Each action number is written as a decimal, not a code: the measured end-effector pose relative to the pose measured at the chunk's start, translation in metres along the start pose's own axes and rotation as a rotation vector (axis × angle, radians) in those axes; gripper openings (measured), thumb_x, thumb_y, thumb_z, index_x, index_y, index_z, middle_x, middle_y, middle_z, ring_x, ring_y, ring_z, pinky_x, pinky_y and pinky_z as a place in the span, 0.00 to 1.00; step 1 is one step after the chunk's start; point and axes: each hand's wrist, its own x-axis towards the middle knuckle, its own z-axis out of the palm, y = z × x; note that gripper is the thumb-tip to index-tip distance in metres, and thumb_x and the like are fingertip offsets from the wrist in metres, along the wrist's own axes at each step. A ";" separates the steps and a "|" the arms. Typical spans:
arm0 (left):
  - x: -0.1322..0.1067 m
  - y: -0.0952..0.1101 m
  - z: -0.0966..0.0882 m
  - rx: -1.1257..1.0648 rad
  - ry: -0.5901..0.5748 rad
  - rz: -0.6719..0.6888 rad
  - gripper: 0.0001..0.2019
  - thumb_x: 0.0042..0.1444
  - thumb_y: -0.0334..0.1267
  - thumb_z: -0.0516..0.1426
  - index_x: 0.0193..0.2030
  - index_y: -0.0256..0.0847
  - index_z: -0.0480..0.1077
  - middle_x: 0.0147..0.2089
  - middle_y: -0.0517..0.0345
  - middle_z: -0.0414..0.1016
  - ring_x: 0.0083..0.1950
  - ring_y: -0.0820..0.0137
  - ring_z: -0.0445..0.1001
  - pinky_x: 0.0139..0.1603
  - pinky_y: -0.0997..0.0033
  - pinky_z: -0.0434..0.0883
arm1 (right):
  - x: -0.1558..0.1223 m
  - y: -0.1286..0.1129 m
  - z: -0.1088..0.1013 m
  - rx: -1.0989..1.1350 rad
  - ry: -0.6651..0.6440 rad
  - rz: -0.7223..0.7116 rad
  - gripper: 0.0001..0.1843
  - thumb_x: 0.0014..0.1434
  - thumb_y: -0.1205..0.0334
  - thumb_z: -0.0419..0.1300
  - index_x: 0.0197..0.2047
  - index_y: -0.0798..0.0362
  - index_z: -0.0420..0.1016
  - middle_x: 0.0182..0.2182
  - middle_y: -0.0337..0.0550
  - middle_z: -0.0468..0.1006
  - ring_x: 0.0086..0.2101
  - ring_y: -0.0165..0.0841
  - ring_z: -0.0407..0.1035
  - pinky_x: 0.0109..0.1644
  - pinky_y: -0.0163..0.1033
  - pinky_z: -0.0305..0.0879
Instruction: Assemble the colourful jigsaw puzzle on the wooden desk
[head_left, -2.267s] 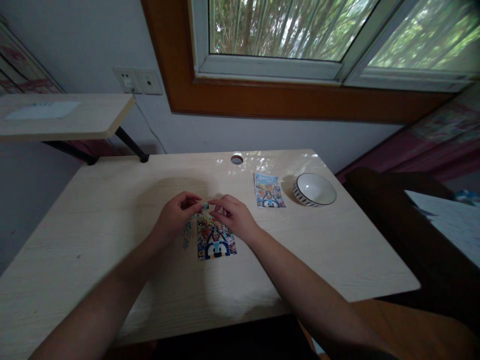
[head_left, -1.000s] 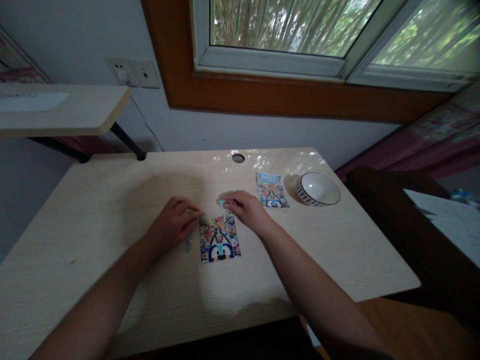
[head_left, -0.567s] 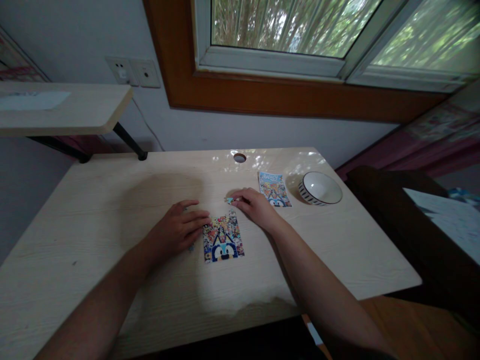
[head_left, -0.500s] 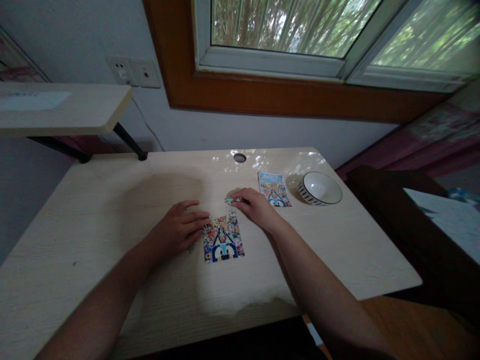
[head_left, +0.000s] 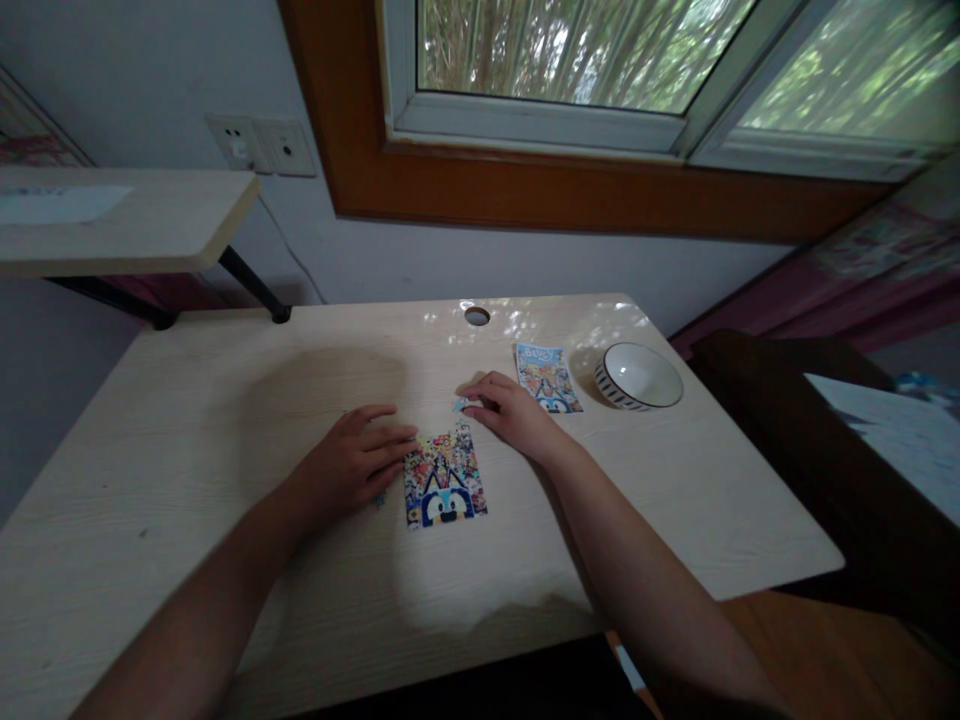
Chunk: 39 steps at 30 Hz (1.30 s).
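Observation:
A partly built colourful jigsaw puzzle [head_left: 444,480] with a blue cartoon dog face lies in the middle of the pale wooden desk [head_left: 187,420]. My left hand [head_left: 352,465] lies flat beside its left edge, fingers stretched towards it, over a small strip of joined pieces. My right hand [head_left: 510,412] rests just above the puzzle's top right corner, fingertips pinched on a small light-blue puzzle piece [head_left: 459,404] that touches the desk.
A small reference picture card [head_left: 547,378] lies right of my right hand. Beyond it stands a white bowl [head_left: 637,376] with a striped rim. A cable hole [head_left: 476,316] sits near the desk's back edge. A side shelf [head_left: 120,220] juts out at the left.
Both hands came down from a shared pinch above the puzzle. The left hand flattened beside the puzzle; the right carried the small piece to the desk above the puzzle's top right corner.

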 end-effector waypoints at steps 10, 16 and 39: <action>-0.001 -0.001 0.001 -0.001 0.016 -0.001 0.20 0.68 0.35 0.58 0.65 0.54 0.73 0.63 0.57 0.77 0.70 0.53 0.64 0.68 0.43 0.66 | -0.002 0.002 0.001 -0.037 0.047 0.011 0.13 0.67 0.70 0.60 0.52 0.50 0.81 0.44 0.47 0.76 0.46 0.37 0.73 0.53 0.47 0.72; -0.001 -0.003 0.003 0.046 0.003 0.016 0.20 0.69 0.35 0.57 0.65 0.53 0.73 0.64 0.59 0.77 0.71 0.54 0.63 0.68 0.43 0.67 | -0.001 0.004 0.012 -0.153 0.105 0.062 0.11 0.68 0.68 0.60 0.50 0.50 0.81 0.39 0.45 0.75 0.41 0.36 0.73 0.47 0.42 0.71; -0.006 -0.008 0.007 0.058 0.009 0.026 0.25 0.66 0.31 0.59 0.67 0.54 0.70 0.65 0.59 0.76 0.71 0.55 0.63 0.69 0.44 0.67 | 0.000 -0.008 0.009 -0.075 0.042 0.009 0.06 0.68 0.62 0.63 0.46 0.50 0.82 0.38 0.44 0.77 0.39 0.35 0.73 0.46 0.41 0.70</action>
